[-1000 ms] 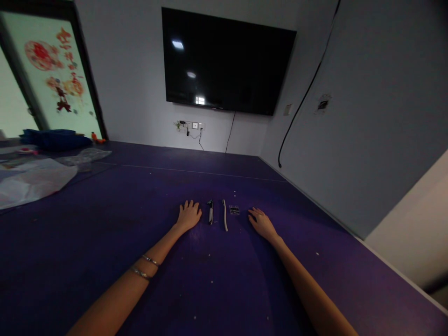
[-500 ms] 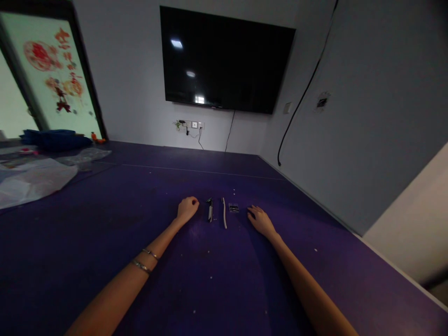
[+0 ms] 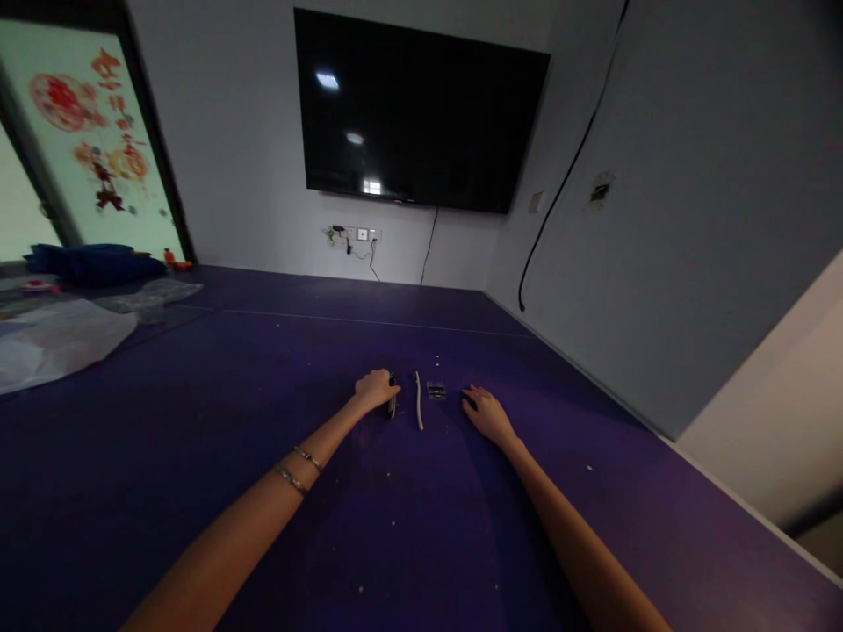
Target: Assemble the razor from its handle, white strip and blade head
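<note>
On the purple, smooth tabletop [image 3: 421, 518], a slim, off-white, gently bowed toothbrush-like stick [image 3: 419, 404] lies with its long axis running away from the person. Just left of the stick, roughly parallel to it, is a narrow black-and-white handled tool [image 3: 392, 407]. The left hand [image 3: 374, 389], much the nearer to this tool, comes at it from the side away from the stick, fingers curled around its far end; whether they pinch it, I cannot tell. Just right of the stick lies a small, flat, clear-and-black packet [image 3: 436, 391]; beyond that packet, farther right, the right hand [image 3: 487, 412] rests palm down, fingers loosely bent, gripping nothing visible. Well behind the stick hangs a black, wide flat-screen television [image 3: 421, 114].
</note>
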A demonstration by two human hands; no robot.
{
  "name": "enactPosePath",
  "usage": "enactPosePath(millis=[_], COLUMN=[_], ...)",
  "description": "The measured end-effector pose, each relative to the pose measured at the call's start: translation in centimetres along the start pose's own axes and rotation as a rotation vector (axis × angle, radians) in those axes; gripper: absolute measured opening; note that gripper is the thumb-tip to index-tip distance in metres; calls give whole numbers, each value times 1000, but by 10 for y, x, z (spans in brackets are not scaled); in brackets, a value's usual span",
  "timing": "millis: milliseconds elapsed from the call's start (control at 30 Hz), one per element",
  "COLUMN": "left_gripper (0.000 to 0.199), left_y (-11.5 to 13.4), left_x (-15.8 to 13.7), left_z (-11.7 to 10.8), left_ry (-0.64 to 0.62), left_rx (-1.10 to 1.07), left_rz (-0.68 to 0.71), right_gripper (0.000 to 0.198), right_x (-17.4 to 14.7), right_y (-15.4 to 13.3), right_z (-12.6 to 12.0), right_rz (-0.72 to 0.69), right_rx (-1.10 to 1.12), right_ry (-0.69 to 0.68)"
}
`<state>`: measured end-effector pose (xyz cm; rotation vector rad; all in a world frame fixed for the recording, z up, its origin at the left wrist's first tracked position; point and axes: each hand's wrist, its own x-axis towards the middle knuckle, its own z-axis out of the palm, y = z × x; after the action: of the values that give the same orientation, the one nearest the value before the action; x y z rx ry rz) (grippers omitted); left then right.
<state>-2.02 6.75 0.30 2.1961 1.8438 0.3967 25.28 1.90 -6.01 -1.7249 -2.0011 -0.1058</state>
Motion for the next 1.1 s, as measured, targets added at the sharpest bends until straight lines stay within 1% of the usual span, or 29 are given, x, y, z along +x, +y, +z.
enactPosePath(millis=[200,300,400,467,567,633,667,767,800,833,967,1100], left_gripper=[30,28,23,20,27,29,27,18,16,14,13,13], left_y=[9,11,12,11,4,-4,-9,-23,-27,-31,-41,-44], left_x=[8,10,13,15,16,14,13,9,7,5,-2,-7], left_z=[8,9,4,-3,-17,-25,-28,-29,-28,-26,-17,-13], left_ry=[-1,8,-4,-55,-169,-259,-318,-497,-527,-537,-520,-474], left_rx=[-27,-92,-208,-324,-508,-654,-762,-1181,-1278,-1332,-1419,-1454], left_rz=[-54,-82,-105,-96,-56,-40,-49,-176,-230,-275,-408,-478], right_gripper=[39,41,41,41,40,41,41,42,42,42,42,42], right_x=[-1,-1,-1,-1,-1,-1,-1,-1,-1,-1,0,1], right_y=[-4,-5,-6,-6,-7,-8,-9,-9,-8,-7,-4,-2], right_z=[-5,-7,-7,-8,-9,-10,-10,-10,-10,-9,-6,-5], right_rz=[1,6,28,31,25,25,26,22,21,21,21,10], right_rx=[-1,-33,-45,-40,-30,-35,-41,-50,-49,-48,-49,-52], right_ry=[-8,-24,-38,-42,-39,-41,-41,-43,-43,-44,-51,-50])
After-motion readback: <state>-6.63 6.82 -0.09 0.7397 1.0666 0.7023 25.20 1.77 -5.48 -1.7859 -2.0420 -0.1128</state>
